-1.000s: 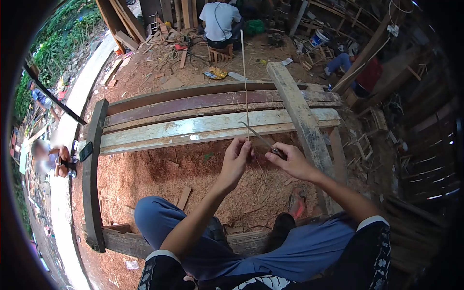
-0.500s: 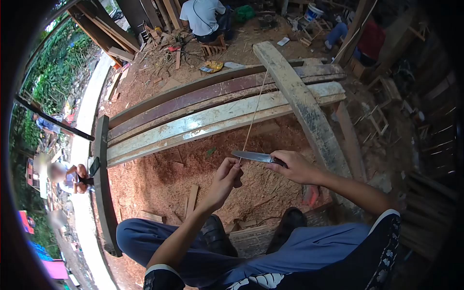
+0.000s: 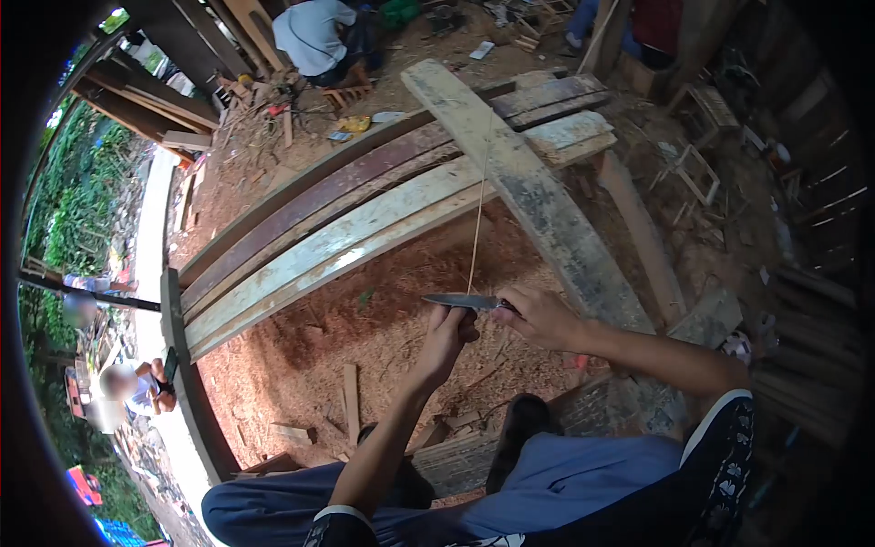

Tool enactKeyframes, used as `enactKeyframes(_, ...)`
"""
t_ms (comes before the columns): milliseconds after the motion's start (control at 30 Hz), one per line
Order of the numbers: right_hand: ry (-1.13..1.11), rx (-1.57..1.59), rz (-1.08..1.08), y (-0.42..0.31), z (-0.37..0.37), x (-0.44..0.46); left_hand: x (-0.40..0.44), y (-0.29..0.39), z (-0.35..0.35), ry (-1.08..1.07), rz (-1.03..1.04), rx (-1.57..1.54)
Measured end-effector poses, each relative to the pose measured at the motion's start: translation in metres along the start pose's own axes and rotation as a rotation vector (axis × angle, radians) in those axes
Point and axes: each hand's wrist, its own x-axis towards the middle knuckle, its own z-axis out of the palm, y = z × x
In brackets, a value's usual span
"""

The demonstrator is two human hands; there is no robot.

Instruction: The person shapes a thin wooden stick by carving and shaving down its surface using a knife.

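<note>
Since the strip (image 3: 478,223) is so slender, the work in hand seems to call for light, even pressure, the knife (image 3: 460,300) kept at a shallow angle and the left fingertips well clear of its edge. Nearest are blue trousers (image 3: 583,474) of soft, creased cloth and a dull black shoe (image 3: 519,428). Beyond the knees, the left hand (image 3: 447,333) has its grip closed in a pinch on the strip's near end. The right hand's (image 3: 542,317) grip is wrapped round the knife's handle, and the smooth, tapered metal blade crosses the strip just above the left thumb; which way the cutting edge faces is too small to tell. Below lie fine, reddish-brown shavings (image 3: 292,383), loose and crumbly. Both hands are short of the near edge of the bench (image 3: 383,219), a row of long boards with scuffed, pale and dark red faces. The strip, straight and pale, reaches across that edge, its far end seen against a thick, stained crossboard (image 3: 538,201); whether they touch, I cannot tell. Past the bench's far edge lies a crumpled yellow packet (image 3: 354,124), then a seated person in a white shirt (image 3: 314,36).
</note>
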Motion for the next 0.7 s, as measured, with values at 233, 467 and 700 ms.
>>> enactKeyframes(233,0.163,-0.106,0.058,0.079,-0.012,-0.047,0.057,-0.067,0.048,0.0,-0.082,-0.017)
enactKeyframes(467,0.13,-0.31,0.172,0.11,-0.026,-0.064,0.105,-0.115,0.054,-0.087,-0.115,0.058)
enactKeyframes(700,0.121,-0.468,0.099,0.144,-0.028,-0.064,0.126,-0.136,0.059,-0.042,-0.19,0.059)
